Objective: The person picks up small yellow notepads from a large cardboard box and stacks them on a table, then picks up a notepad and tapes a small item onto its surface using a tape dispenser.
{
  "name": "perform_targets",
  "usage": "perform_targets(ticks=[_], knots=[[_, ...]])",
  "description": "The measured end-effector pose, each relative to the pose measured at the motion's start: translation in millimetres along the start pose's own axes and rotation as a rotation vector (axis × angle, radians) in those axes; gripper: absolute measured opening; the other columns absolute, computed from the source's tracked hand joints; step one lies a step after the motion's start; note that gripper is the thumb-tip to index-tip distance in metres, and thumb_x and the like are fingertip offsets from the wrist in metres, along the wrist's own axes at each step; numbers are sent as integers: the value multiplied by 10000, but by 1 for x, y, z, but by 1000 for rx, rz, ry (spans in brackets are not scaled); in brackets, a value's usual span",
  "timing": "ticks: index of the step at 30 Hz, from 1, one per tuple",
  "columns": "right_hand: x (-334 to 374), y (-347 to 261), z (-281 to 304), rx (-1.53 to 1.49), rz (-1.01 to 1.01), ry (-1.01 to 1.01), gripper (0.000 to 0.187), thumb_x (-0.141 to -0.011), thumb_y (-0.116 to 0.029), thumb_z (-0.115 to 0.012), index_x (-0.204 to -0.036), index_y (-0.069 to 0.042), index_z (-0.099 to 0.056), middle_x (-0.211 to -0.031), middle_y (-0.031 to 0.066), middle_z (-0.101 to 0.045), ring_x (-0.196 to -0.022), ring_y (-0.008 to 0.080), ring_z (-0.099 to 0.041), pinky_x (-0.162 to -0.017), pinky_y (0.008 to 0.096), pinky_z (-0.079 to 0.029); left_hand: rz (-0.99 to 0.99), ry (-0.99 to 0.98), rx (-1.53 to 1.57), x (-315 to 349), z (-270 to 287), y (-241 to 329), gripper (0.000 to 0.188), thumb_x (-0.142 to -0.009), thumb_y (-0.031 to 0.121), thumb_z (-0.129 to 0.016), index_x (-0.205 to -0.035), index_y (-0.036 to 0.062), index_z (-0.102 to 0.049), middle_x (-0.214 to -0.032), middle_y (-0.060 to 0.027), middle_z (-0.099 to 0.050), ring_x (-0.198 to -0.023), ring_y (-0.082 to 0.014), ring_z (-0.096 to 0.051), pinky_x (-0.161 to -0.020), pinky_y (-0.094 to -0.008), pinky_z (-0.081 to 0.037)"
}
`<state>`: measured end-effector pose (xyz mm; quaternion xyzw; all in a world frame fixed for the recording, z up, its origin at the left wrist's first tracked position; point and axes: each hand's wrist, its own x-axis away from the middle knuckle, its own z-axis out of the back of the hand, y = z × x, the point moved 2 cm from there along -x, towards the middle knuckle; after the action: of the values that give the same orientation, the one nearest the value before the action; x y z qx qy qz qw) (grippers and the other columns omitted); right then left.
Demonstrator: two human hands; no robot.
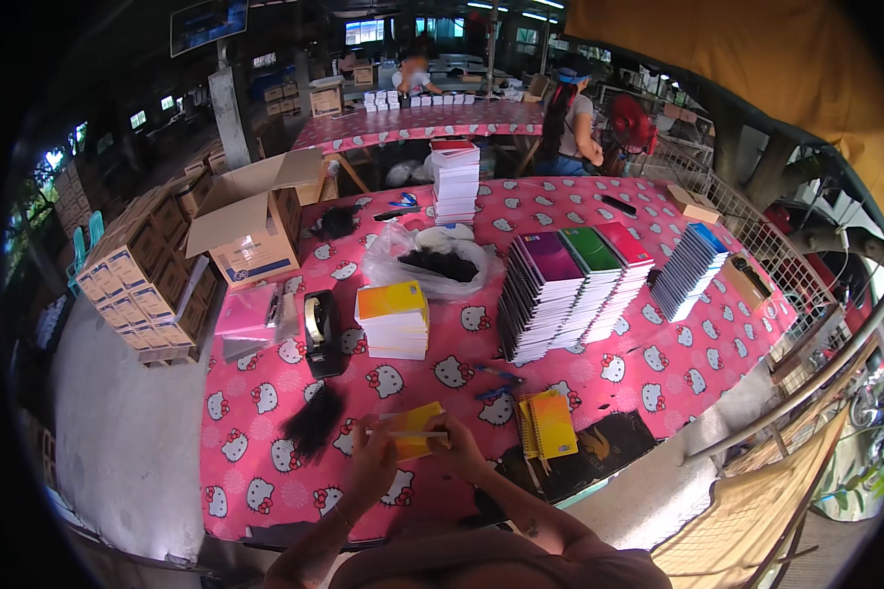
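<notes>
Close in front of me, a yellow notebook (420, 417) is held between my two hands, its pale page edge showing as a thin white strip. The fingers of my left hand (373, 457) are closed on its left end. At its right end, my right hand (458, 454) pinches it. To the right of that hand lie several yellow spiral notebooks (554, 424), partly on a black mat (614, 442). A bundle of black strands (314, 420) lies left of my hands. Beyond them stands a stack of yellow-covered paper blocks (393, 322).
Stacks of purple (548, 265), green (591, 252) and red notebooks (624, 245) stand mid-table, a blue stack (692, 270) further right. A tape dispenser (322, 334), plastic bag (427, 265) and open carton (250, 226) lie leftward. Two people (572, 123) work beyond.
</notes>
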<state>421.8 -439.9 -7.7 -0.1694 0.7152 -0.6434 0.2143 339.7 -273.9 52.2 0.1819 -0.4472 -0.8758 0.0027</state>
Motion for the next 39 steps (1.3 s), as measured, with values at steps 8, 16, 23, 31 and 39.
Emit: perform_targets(ticks=[8, 16, 23, 31, 39], knots=[[-4, -16, 7, 40, -50, -54, 255, -940, -97, -634, -1181, -15, -621, -1093, 59, -638, -940, 114, -607, -812, 281, -527, -153, 232, 38, -5, 15, -36, 384, -816, -31, -558, -1199, -10, -555, -1109, -199, -509, -976, -370, -566, -888, -447, -479], [-12, 9, 12, 98, -44, -148, 328, -932, -134, -655, -1233, -7, -629, -1078, 60, -667, -942, 97, -605, -819, 275, -535, -92, 131, -890, 15, 48, -153, 389, -761, 46, -632, -1146, 27, -576, -936, -170, -557, -890, -374, -562, -742, -459, -490], [-12, 7, 12, 95, -93, -161, 344, -926, -130, -660, -1244, -6, -618, -1073, 62, -671, -938, 104, -616, -820, 276, -539, -39, 202, -649, 19, 38, -122, 400, -817, 10, -582, -1213, 52, -545, -946, -174, -557, -877, -393, -608, -641, -467, -527], [-13, 3, 18, 200, -59, -211, 352, -929, -123, -658, -1258, -7, -609, -1083, 78, -676, -957, 102, -624, -811, 280, -546, -38, 256, -382, 2, 56, -66, 199, -953, 93, -563, -1132, 11, -593, -974, -192, -587, -708, -354, -621, -604, -429, -515], [-9, -5, 14, 209, 3, -195, 297, -924, -104, -657, -1205, -9, -644, -1008, 41, -683, -918, 83, -613, -801, 265, -524, 188, 287, 539, 5, 50, -47, 185, -918, 34, -556, -1083, -18, -622, -844, -105, -636, -697, -153, -600, -639, -293, -491]])
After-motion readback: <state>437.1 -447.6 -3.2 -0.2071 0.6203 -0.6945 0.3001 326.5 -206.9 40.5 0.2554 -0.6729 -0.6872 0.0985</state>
